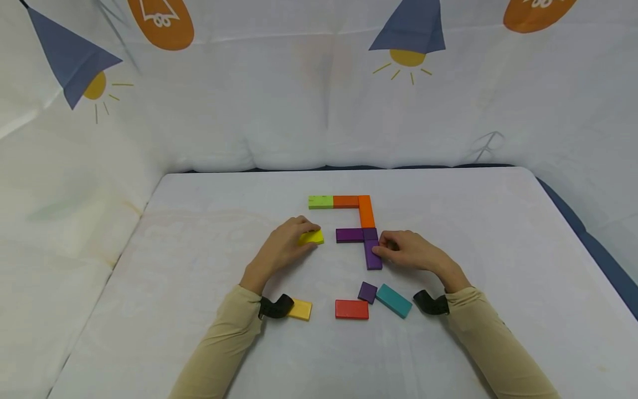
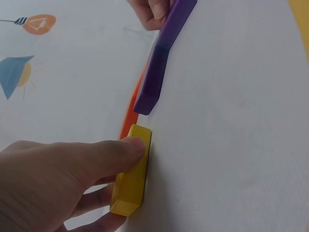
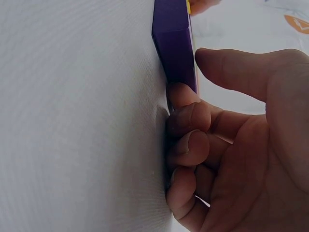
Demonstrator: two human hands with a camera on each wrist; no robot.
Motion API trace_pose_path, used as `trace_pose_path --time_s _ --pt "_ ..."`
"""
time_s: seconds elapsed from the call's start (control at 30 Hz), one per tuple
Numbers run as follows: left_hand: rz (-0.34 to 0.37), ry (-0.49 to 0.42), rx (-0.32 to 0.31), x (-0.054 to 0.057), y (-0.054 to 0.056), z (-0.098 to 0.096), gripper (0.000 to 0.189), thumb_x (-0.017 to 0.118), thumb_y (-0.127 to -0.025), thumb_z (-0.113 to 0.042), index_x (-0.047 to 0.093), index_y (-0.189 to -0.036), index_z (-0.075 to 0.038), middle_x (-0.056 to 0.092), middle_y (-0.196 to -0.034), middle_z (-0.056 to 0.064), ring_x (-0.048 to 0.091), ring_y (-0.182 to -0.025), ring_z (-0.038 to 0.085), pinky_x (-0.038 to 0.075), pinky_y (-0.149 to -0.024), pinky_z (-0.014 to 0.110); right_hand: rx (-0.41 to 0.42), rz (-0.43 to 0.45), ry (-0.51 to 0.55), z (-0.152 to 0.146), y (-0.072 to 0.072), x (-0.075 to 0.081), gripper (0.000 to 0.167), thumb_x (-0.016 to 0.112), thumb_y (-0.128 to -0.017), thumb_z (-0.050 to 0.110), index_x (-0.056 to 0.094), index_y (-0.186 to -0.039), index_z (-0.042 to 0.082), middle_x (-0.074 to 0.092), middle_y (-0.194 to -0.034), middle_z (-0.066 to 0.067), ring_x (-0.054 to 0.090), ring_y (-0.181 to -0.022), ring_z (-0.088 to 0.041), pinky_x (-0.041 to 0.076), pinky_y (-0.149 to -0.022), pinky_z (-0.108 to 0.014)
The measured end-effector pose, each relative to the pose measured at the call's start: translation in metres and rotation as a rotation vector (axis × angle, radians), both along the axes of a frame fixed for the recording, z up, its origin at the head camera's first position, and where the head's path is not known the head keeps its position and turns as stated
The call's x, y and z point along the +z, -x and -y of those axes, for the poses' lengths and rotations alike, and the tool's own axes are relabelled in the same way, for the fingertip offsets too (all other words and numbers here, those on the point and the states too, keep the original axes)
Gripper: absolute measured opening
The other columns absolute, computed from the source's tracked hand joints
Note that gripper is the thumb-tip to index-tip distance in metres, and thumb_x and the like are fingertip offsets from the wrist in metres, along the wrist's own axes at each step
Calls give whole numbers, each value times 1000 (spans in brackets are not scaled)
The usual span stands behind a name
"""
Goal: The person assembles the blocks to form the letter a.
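My left hand (image 1: 286,245) pinches a yellow block (image 1: 312,237) between thumb and fingers, left of a line of joined blocks. In the left wrist view the thumb lies on the yellow block (image 2: 131,179). My right hand (image 1: 413,252) rests beside a purple block (image 1: 372,256), fingers loosely bent, index finger at its side and thumb at its top edge. Above that block sits a small purple square (image 1: 370,234), with another purple block (image 1: 349,235) to its left. Orange blocks (image 1: 366,210) and a green block (image 1: 320,202) continue the shape upward and left.
Nearer me on the white table (image 1: 199,249) lie a yellow-orange block (image 1: 301,310), partly behind the left wrist's camera, a red block (image 1: 351,310), a small purple square (image 1: 367,292) and a teal block (image 1: 394,301). A white printed sheet (image 1: 299,100) hangs behind.
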State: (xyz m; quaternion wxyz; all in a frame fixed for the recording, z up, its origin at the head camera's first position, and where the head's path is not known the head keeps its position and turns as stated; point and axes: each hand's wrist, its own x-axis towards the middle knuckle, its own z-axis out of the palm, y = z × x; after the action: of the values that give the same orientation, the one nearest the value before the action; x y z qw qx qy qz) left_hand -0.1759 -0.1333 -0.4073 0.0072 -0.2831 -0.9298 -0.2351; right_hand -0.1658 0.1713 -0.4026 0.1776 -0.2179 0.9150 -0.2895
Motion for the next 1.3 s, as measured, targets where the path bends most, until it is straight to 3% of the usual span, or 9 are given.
trace_pose_path --time_s 0.93,1.3 --pt "-7 29 1 -2 1 -12 37 72 -84 -19 65 -119 -9 62 -113 4 55 -102 17 46 -92 31 -18 9 -7 1 0 -2 21 59 -92 32 56 -88 12 52 -70 3 47 -66 -15 36 -57 -28" --pt "-25 20 -11 -3 1 -14 36 72 -84 -19 65 -118 -8 62 -111 4 55 -102 18 46 -91 32 -23 -1 21 -1 -1 1 25 61 -91 32 51 -98 10 50 -70 0 44 -60 -14 33 -52 -26"
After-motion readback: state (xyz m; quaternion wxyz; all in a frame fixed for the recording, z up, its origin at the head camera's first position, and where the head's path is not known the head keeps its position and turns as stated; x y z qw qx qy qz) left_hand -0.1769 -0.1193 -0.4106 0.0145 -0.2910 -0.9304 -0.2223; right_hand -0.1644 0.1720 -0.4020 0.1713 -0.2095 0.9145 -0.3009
